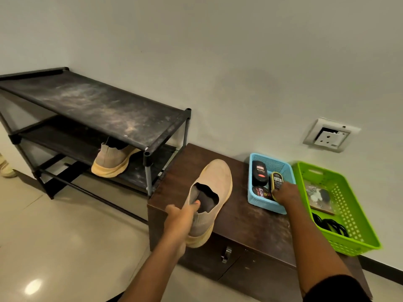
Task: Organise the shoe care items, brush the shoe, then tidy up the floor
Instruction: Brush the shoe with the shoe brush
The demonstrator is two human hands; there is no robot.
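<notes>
Here on the counter [246,223] the left grip [181,216] pinches the knit shoe [216,177] by its heel collar; it looks soft and light, so that collar seems the sure hold. Right of it, the blue basket [267,207] holds a black bottle [260,172], a polish tin [261,192] and a yellow-edged applicator [277,178] under the right grip [287,194], clasp unclear.

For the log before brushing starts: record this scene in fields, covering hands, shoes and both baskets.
left hand: grips the collar of the beige shoe on the brown cabinet
right hand: in the blue basket, on a yellow-edged item; grip unclear
blue basket: also a black bottle and a round tin
green basket: a packet and black cords
second shoe: on a shoe rack shelf below the top one
</notes>
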